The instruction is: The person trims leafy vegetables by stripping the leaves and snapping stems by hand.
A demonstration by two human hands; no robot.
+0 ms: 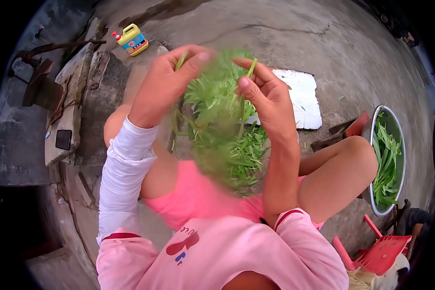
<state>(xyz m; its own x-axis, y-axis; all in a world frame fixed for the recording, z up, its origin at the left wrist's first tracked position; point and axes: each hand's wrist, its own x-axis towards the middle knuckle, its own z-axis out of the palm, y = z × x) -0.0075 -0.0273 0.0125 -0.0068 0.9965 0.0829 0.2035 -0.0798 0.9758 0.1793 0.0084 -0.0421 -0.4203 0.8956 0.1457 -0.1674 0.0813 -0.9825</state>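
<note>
My left hand [166, 77] is raised with a green stem [181, 61] pinched between thumb and fingers. Level with it on the other side, my right hand [270, 96] closes thumb and forefinger on another green stem [252, 67]. Between and below both hands hang long leafy greens, smeared by motion, so where each stem leads cannot be made out. Under them a heap of leafy greens [253, 145] lies on the ground. A white board [302, 94] is beside the heap, partly behind my right hand.
To the right stands a metal basin [403, 147] holding cut greens [385, 162]. Below it is a red plastic chair [386, 253]. A yellow jug [139, 47] stands at upper left. A phone [64, 139] lies on a concrete slab [77, 79], near a rusty metal device [43, 89].
</note>
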